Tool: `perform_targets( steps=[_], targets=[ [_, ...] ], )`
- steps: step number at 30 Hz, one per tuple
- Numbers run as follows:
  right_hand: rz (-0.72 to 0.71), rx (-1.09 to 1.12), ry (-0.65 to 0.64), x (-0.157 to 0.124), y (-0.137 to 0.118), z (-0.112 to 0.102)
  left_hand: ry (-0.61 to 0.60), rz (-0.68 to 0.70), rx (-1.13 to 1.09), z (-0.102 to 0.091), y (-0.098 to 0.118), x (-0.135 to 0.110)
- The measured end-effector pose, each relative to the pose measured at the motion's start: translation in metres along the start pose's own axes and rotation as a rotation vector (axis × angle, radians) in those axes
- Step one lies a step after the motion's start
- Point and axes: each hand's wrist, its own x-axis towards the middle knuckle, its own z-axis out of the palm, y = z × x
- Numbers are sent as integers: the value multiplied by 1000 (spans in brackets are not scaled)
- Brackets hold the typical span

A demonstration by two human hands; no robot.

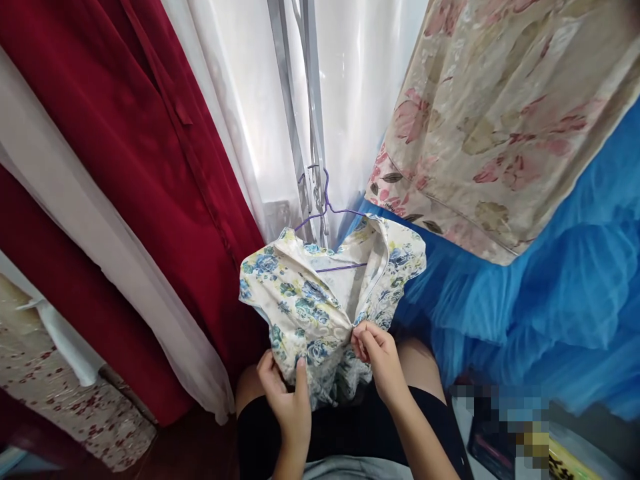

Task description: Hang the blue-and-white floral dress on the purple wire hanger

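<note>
A white floral top [310, 293] with blue roses, green leaves and cap sleeves hangs on a purple wire hanger [327, 207]. Its V-shaped front opening faces me, and the lower fabric bunches over my lap. At the bottom of the opening, my right hand [377, 350] pinches the fabric edges between thumb and fingertips. My left hand [287, 390] grips the top's lower left side, the thumb in front and some fingers partly hidden by cloth. The hanger's hook meets a grey metal stand [311, 133] behind the collar.
Dark red cloth [165, 167] and pale drapes hang at the left, with a plastic-covered patterned garment [85, 400] below. On the right hang a cream floral garment [480, 133] and blue tulle [540, 287]. White curtain [360, 87] covers the back. Partly blurred items lie at lower right.
</note>
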Motion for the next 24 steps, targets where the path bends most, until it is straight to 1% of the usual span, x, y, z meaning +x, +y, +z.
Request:
perform_targets(
  steps=[1, 2, 3, 4, 5, 6, 7, 8, 10, 13, 15, 18, 21, 24],
  targets=[
    [24, 3, 6, -1, -1, 1, 37, 124, 12, 2, 0, 3],
    [49, 10, 8, -1, -1, 1, 27, 230, 26, 5, 1, 5],
    [74, 22, 7, -2, -2, 2, -43, 307, 46, 10, 2, 6],
    [98, 35, 6, -3, -2, 3, -162, 344, 64, 16, 5, 7],
    [116, 47, 2, -3, -2, 4, -301, 343, 69, 24, 8, 7],
    [129, 54, -4, -4, -2, 5, -438, 313, 63, 32, 12, 8],
    [130, 62, -3, -5, -2, 5, -544, 268, 50, 41, 15, 8],
    [116, 75, 16, -5, -1, 6, -606, 216, 35, 49, 18, 8],
    [71, 124, 88, -6, 1, 6, -638, 149, 8, 63, 24, 9],
    [61, 241, 172, -6, 5, 5, -677, 162, -10, 72, 28, 10],
    [117, 321, 153, -5, 7, 2, -712, 196, -13, 72, 28, 9],
    [189, 395, 99, -3, 10, -2, -725, 205, -4, 67, 26, 6],
    [193, 344, 89, -4, 10, -2, -718, 176, 20, 62, 23, 1],
    [191, 273, 70, -4, 5, -2, -712, 159, 44, 60, 22, -4]
  ],
)
